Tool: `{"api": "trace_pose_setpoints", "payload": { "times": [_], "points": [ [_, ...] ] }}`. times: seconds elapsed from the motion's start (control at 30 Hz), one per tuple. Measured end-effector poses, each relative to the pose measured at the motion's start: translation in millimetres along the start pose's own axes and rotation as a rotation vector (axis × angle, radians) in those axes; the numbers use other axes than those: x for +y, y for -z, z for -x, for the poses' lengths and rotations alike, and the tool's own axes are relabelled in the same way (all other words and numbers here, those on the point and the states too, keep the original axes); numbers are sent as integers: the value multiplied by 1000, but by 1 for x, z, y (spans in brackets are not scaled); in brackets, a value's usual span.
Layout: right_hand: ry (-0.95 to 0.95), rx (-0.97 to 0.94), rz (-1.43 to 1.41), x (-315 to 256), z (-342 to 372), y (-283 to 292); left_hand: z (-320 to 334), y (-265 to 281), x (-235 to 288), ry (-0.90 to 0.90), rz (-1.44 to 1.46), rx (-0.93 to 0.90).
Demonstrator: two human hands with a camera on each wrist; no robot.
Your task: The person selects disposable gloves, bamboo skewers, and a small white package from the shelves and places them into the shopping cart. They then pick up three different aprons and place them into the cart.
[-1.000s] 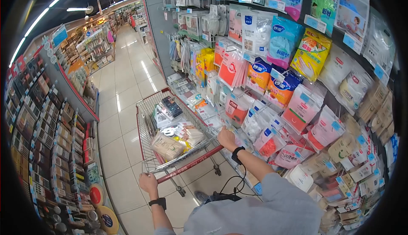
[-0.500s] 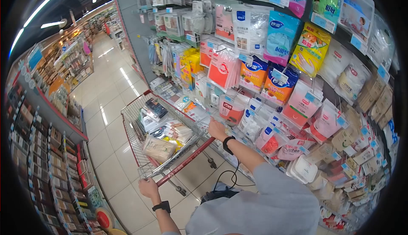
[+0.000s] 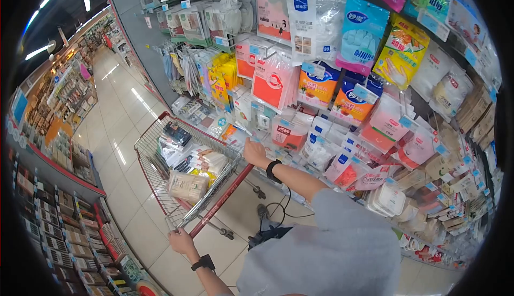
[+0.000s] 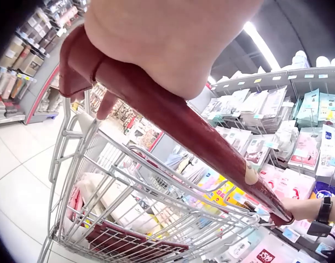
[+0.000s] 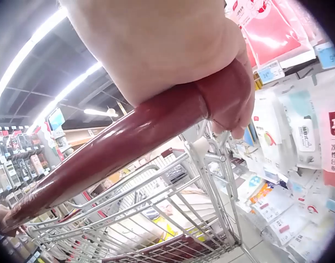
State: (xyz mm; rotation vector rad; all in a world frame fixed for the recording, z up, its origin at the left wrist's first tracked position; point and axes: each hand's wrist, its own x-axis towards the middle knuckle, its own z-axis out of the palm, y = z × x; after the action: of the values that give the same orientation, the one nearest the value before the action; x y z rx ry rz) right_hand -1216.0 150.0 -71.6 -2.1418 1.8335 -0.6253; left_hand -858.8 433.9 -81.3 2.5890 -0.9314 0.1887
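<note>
A wire shopping cart [image 3: 160, 189] stands before me, its red handle [image 3: 222, 199] slanting across the head view. My left hand [image 3: 182, 241] grips the handle's near left end, palm over the bar and a fingertip [image 4: 106, 105] showing beneath it. At the far right end my right hand [image 3: 256, 154] holds on too, its fingers [image 5: 245, 118] wrapped round the end piece. Inside the basket lie a beige pack [image 3: 187, 186], white and yellow packages [image 3: 209, 161] and a dark box [image 3: 176, 133].
To the right, a shelf wall carries hanging packs, among them orange packs [image 3: 318, 84] and a blue glove pack [image 3: 363, 33]. Shelves of small boxes [image 3: 69, 237] line the left. Between them a tiled aisle [image 3: 126, 130] runs ahead. A black cable [image 3: 289, 210] hangs by my body.
The head view has turned to the right, so the aisle and cart shift leftward in it. Both hands stay on the handle, and the cart's contents look the same.
</note>
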Motion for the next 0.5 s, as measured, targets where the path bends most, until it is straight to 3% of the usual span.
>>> {"api": "trace_pose_setpoints", "payload": {
  "times": [0.33, 0.5],
  "points": [
    [-95, 2, -112, -12, -75, -37, -68, -38, 16, 34, -78, -66],
    [-9, 47, -137, -23, -100, -42, -95, -45, 29, 32, -119, -79]
  ]
}}
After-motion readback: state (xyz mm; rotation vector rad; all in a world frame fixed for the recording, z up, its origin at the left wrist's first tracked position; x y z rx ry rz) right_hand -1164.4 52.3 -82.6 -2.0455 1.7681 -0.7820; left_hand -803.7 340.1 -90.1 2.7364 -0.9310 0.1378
